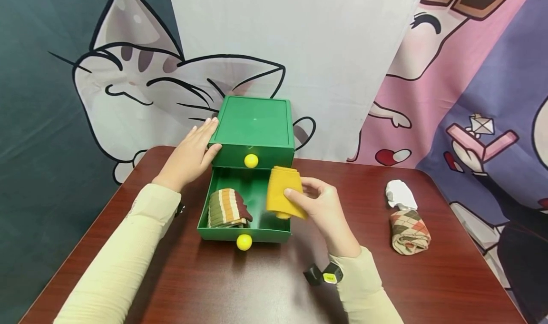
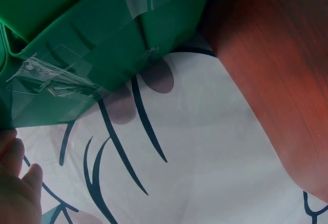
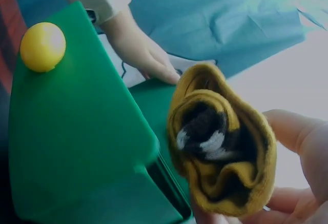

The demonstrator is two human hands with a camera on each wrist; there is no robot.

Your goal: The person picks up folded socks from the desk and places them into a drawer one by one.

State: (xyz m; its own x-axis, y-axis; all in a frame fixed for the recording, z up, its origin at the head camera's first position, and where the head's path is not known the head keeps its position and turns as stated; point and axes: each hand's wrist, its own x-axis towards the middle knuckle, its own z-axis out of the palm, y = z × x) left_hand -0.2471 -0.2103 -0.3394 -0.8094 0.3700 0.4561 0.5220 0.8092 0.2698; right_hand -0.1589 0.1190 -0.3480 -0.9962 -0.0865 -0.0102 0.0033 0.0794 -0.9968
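The right hand (image 1: 325, 207) pinches a rolled mustard-yellow fabric sock bundle (image 1: 283, 191) between thumb and fingers, over the right side of the open green plastic lower drawer (image 1: 261, 231); it looks light, soft and squashy, best gripped round its middle so the roll stays together. The left hand (image 1: 190, 155) lies flat, fingers straight, against the green plastic drawer box (image 1: 254, 124). Only the right wrist view shows the roll's dark, white-flecked core (image 3: 207, 137).

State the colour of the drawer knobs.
Yellow: both drawer knobs, clearest in the head view.

L hand (image 1: 191, 153) flat; R hand (image 1: 325, 209) fingers (image 1: 296, 196) pinching.
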